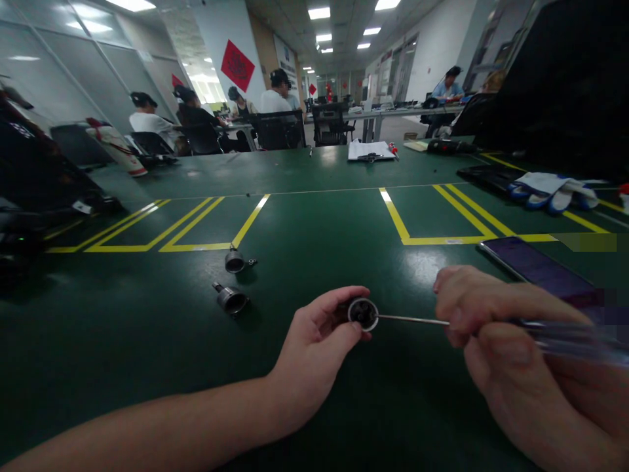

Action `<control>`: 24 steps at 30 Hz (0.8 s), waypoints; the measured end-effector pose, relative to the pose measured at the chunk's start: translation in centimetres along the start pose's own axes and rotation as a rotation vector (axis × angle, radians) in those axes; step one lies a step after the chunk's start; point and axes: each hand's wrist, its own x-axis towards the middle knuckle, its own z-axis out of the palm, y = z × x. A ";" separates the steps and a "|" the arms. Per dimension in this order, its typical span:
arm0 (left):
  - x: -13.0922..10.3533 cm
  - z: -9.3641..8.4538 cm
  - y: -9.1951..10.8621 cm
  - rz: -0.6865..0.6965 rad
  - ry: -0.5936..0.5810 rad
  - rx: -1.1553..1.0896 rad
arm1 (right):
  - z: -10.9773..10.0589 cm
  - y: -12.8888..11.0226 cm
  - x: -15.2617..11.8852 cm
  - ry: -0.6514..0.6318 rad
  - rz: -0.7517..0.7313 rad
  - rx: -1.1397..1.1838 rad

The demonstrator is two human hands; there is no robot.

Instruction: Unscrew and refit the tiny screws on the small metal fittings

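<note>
My left hand (322,337) is closed around a small round metal connector (363,314), its open end with a dark insert facing me. In my right hand (521,354) is a screwdriver (413,319) with a clear handle, partly blurred. The thin shaft points left and its tip meets the rim or inside of the connector; exactly where it touches I cannot tell. To the left on the green table lie two dark metal connector shells, one (234,262) farther back with a small piece at its side, the other (231,300) nearer and tilted.
A phone (540,265) lies beyond my right hand. White and blue gloves (553,191) rest at the right, near a clipboard with paper (371,151). Yellow tape (442,240) marks the green table (319,223). Several people sit in the background.
</note>
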 end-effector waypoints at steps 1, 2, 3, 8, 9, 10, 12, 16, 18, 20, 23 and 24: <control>0.0 0.0 0.0 0.005 -0.004 -0.003 | 0.0 0.2 -0.2 -0.050 -0.023 -0.018; 0.0 0.0 -0.1 0.009 -0.005 -0.006 | -0.1 0.4 -0.3 -0.088 -0.044 -0.029; -0.1 0.0 -0.1 0.013 -0.005 -0.008 | -0.1 0.6 -0.3 -0.111 -0.063 -0.033; -0.1 0.0 -0.1 0.023 -0.007 0.034 | 0.0 0.6 0.1 -0.232 -0.132 -0.114; -0.1 0.0 0.0 0.029 -0.009 0.055 | 0.0 0.6 0.1 -0.249 -0.146 -0.134; 0.0 0.0 0.0 0.042 -0.008 0.078 | 0.1 0.5 0.2 -0.261 -0.161 -0.156; 0.0 0.0 0.0 0.083 -0.010 0.136 | 0.1 0.5 0.1 -0.275 -0.189 -0.197; 0.0 -0.1 0.0 0.193 -0.013 0.271 | 0.3 0.4 0.1 -0.279 -0.252 -0.271; 0.0 -0.1 -0.1 0.259 -0.010 0.342 | 0.4 0.3 0.1 -0.286 -0.287 -0.292; 0.1 -0.2 -0.2 0.337 -0.003 0.413 | 0.5 0.2 0.2 -0.288 -0.312 -0.297; 0.1 -0.3 -0.4 0.437 0.001 0.510 | 0.6 0.0 0.2 -0.277 -0.324 -0.313; 0.2 -0.4 -0.4 0.457 0.001 0.534 | 0.7 -0.1 0.2 -0.274 -0.327 -0.324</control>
